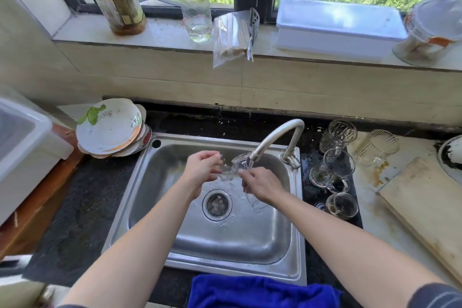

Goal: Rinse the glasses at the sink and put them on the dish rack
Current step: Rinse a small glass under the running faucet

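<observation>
L hand [201, 170] curled round clear glass [231, 169] under running tap [275, 135] over sink [225, 232], R hand [261, 186] fingers curled on its other end; more glasses [332, 167] on bench [375, 210] at R.

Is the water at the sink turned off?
No, water is pouring from the faucet onto the glass held over the sink.
</observation>
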